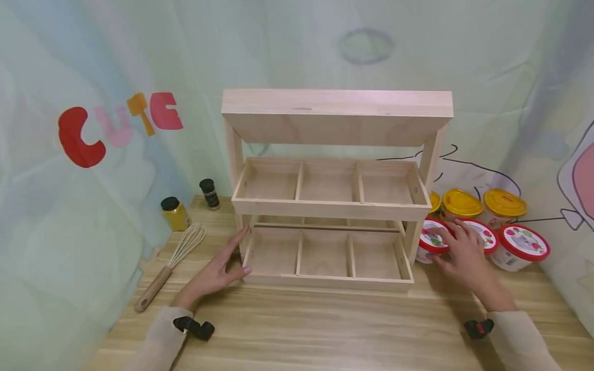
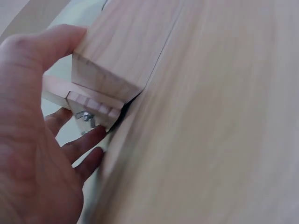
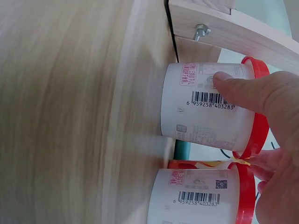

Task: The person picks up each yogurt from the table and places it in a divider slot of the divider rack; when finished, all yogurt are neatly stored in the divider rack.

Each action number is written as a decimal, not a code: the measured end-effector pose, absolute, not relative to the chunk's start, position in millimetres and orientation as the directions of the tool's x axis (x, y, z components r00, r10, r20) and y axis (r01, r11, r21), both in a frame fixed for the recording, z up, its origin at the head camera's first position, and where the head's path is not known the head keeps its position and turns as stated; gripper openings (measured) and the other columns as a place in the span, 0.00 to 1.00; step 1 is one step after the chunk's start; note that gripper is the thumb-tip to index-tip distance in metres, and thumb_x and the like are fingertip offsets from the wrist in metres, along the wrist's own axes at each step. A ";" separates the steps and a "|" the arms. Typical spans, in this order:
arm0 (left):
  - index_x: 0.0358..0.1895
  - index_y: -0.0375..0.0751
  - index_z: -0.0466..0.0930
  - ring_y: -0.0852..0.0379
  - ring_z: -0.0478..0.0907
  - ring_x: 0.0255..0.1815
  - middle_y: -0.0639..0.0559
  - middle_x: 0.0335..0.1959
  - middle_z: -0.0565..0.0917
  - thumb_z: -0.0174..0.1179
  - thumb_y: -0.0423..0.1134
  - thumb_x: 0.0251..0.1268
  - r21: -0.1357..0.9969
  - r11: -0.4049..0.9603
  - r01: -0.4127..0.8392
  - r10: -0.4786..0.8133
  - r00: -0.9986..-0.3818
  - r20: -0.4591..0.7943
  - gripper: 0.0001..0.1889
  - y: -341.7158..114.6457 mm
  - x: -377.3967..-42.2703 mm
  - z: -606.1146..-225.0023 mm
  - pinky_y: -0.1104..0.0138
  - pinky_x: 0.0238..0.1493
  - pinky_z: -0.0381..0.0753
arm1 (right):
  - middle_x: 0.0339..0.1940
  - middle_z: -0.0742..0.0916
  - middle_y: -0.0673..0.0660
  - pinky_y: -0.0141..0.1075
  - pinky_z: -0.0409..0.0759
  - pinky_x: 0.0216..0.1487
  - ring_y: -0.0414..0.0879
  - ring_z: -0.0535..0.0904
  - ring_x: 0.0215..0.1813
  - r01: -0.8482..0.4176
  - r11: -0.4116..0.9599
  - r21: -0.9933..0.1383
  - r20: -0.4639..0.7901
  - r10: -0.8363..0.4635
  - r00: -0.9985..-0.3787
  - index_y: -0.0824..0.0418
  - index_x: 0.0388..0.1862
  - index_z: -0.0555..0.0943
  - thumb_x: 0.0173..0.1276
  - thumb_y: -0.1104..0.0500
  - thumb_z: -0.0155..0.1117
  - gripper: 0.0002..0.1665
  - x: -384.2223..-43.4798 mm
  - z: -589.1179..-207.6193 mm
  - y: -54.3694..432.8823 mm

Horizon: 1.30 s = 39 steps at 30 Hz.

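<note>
A two-tier wooden rack [image 1: 331, 208] stands in the middle, each tray split into three compartments. My left hand [image 1: 215, 273] is at the lower tray's left end. In the left wrist view its thumb [image 2: 65, 39] touches the tray's front corner [image 2: 110, 58], the other fingers lying along the side near a metal screw [image 2: 85, 115]. At the rack's right, my right hand [image 1: 471, 263] holds the nearest red-lidded white tub [image 1: 424, 254]. Its thumb [image 3: 243, 91] rests against the printed wall, while the other fingers reach behind, partly hidden.
Two more red-lidded tubs [image 1: 515, 257] stand to the right, with several yellow-lidded tubs [image 1: 461, 202] behind. At left are a whisk [image 1: 169, 268], a yellow jar with black lid [image 1: 175, 215] and a dark spice bottle [image 1: 210, 195]. A printed curtain [image 1: 297, 46] hangs behind the table [image 1: 301, 330].
</note>
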<state>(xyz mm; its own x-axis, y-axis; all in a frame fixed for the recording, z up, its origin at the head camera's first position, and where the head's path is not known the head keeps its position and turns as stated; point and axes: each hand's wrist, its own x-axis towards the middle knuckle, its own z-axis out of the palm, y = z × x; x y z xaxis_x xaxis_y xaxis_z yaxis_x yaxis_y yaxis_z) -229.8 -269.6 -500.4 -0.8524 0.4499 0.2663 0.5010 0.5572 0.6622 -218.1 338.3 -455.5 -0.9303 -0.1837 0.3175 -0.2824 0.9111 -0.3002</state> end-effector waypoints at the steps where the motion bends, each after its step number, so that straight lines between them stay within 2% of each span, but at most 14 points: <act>1: 0.90 0.55 0.42 0.27 0.52 0.87 0.40 0.91 0.50 0.70 0.40 0.70 0.671 0.546 0.501 0.449 -0.852 0.271 0.54 -269.3 -229.5 -502.4 0.27 0.78 0.56 | 0.75 0.70 0.79 0.85 0.50 0.71 0.82 0.55 0.76 -0.276 0.911 -0.307 0.320 -0.175 -0.931 0.55 0.69 0.76 0.53 0.64 0.85 0.44 -218.0 -455.3 337.8; 6: 0.90 0.57 0.43 0.30 0.50 0.88 0.44 0.92 0.49 0.70 0.39 0.70 0.704 0.519 0.485 0.431 -0.860 0.274 0.53 -268.7 -227.7 -505.9 0.26 0.78 0.54 | 0.71 0.71 0.79 0.83 0.53 0.69 0.82 0.60 0.71 -0.289 0.903 -0.316 0.390 -0.154 -0.908 0.56 0.65 0.79 0.54 0.65 0.85 0.39 -216.1 -453.3 337.3; 13: 0.90 0.58 0.43 0.26 0.50 0.88 0.43 0.92 0.49 0.69 0.39 0.71 0.711 0.514 0.479 0.429 -0.862 0.271 0.53 -267.4 -227.0 -506.3 0.26 0.78 0.56 | 0.71 0.74 0.79 0.84 0.56 0.68 0.80 0.64 0.70 -0.326 0.872 -0.366 0.502 -0.110 -0.858 0.58 0.61 0.82 0.52 0.67 0.85 0.37 -203.3 -446.8 340.8; 15: 0.90 0.58 0.43 0.28 0.51 0.88 0.43 0.92 0.49 0.69 0.39 0.72 0.708 0.516 0.482 0.426 -0.862 0.277 0.52 -265.9 -226.6 -506.4 0.36 0.82 0.58 | 0.72 0.73 0.80 0.84 0.57 0.68 0.79 0.64 0.70 -0.325 0.863 -0.388 0.512 -0.091 -0.854 0.59 0.62 0.82 0.51 0.69 0.85 0.37 -198.3 -444.3 343.2; 16: 0.90 0.58 0.43 0.29 0.51 0.88 0.44 0.92 0.49 0.69 0.39 0.72 0.706 0.517 0.483 0.422 -0.862 0.281 0.52 -265.0 -226.6 -506.8 0.37 0.82 0.58 | 0.72 0.72 0.80 0.84 0.58 0.67 0.79 0.63 0.71 -0.324 0.856 -0.402 0.511 -0.083 -0.855 0.59 0.63 0.82 0.51 0.70 0.84 0.38 -195.1 -442.3 344.4; 17: 0.90 0.57 0.44 0.31 0.52 0.88 0.44 0.91 0.50 0.69 0.38 0.72 0.702 0.517 0.489 0.418 -0.861 0.291 0.52 -264.1 -226.5 -507.4 0.44 0.84 0.58 | 0.73 0.72 0.80 0.84 0.59 0.66 0.79 0.63 0.71 -0.323 0.852 -0.412 0.514 -0.076 -0.855 0.60 0.63 0.82 0.51 0.71 0.84 0.38 -191.8 -440.6 345.5; 20: 0.90 0.56 0.46 0.49 0.51 0.90 0.45 0.91 0.52 0.69 0.38 0.72 0.699 0.515 0.497 0.405 -0.859 0.313 0.51 -262.2 -225.6 -508.8 0.67 0.83 0.55 | 0.75 0.70 0.79 0.84 0.61 0.63 0.78 0.61 0.72 -0.318 0.837 -0.445 0.505 -0.059 -0.861 0.60 0.64 0.81 0.51 0.73 0.83 0.39 -181.8 -434.9 347.0; 23: 0.90 0.54 0.47 0.68 0.47 0.88 0.42 0.91 0.53 0.69 0.36 0.71 0.701 0.500 0.509 0.396 -0.854 0.338 0.51 -261.6 -224.5 -509.5 0.80 0.79 0.49 | 0.76 0.70 0.78 0.83 0.65 0.60 0.77 0.62 0.74 -0.318 0.826 -0.465 0.505 -0.047 -0.862 0.60 0.65 0.81 0.51 0.73 0.83 0.40 -174.0 -429.7 345.2; 25: 0.90 0.54 0.47 0.75 0.45 0.86 0.42 0.90 0.54 0.69 0.36 0.71 0.707 0.492 0.509 0.394 -0.854 0.340 0.51 -261.4 -223.6 -509.2 0.83 0.78 0.48 | 0.77 0.70 0.76 0.82 0.68 0.57 0.76 0.62 0.74 -0.314 0.825 -0.470 0.502 -0.043 -0.864 0.59 0.65 0.82 0.51 0.72 0.84 0.41 -168.9 -426.6 342.6; 28: 0.90 0.55 0.47 0.72 0.45 0.87 0.44 0.91 0.53 0.69 0.36 0.71 0.713 0.495 0.497 0.388 -0.860 0.331 0.51 -261.2 -222.7 -508.9 0.83 0.77 0.48 | 0.78 0.71 0.75 0.82 0.69 0.56 0.75 0.63 0.74 -0.312 0.821 -0.478 0.493 -0.043 -0.869 0.58 0.65 0.82 0.52 0.70 0.85 0.40 -160.4 -423.6 338.0; 33: 0.90 0.57 0.46 0.54 0.48 0.90 0.46 0.91 0.52 0.69 0.38 0.71 0.713 0.510 0.481 0.381 -0.869 0.314 0.51 -261.4 -222.1 -508.2 0.82 0.78 0.47 | 0.77 0.72 0.74 0.84 0.67 0.57 0.75 0.63 0.74 -0.332 0.809 -0.485 0.492 -0.062 -0.868 0.56 0.64 0.83 0.50 0.69 0.85 0.39 -148.9 -420.7 329.2; 35: 0.90 0.57 0.46 0.51 0.48 0.90 0.46 0.91 0.52 0.68 0.38 0.71 0.713 0.510 0.481 0.381 -0.870 0.314 0.51 -261.3 -222.3 -508.6 0.81 0.78 0.47 | 0.76 0.73 0.73 0.83 0.68 0.56 0.74 0.64 0.74 -0.351 0.802 -0.483 0.499 -0.077 -0.863 0.55 0.63 0.84 0.49 0.69 0.86 0.40 -146.3 -419.0 324.9; 39: 0.90 0.58 0.46 0.60 0.47 0.89 0.46 0.91 0.51 0.68 0.37 0.71 0.721 0.501 0.479 0.379 -0.870 0.315 0.51 -261.4 -222.9 -509.9 0.82 0.78 0.46 | 0.76 0.75 0.70 0.79 0.73 0.55 0.71 0.67 0.73 -0.375 0.799 -0.470 0.487 -0.120 -0.865 0.51 0.63 0.85 0.49 0.67 0.87 0.40 -144.7 -414.3 313.9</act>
<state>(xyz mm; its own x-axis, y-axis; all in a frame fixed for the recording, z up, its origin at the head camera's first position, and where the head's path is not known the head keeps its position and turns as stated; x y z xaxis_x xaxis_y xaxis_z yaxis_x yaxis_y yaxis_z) -222.9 -261.4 -509.9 -0.8700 0.3793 0.3149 0.4792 0.5007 0.7208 -144.7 313.9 -414.3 -0.8653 -0.1196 0.4868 -0.3749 0.7991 -0.4699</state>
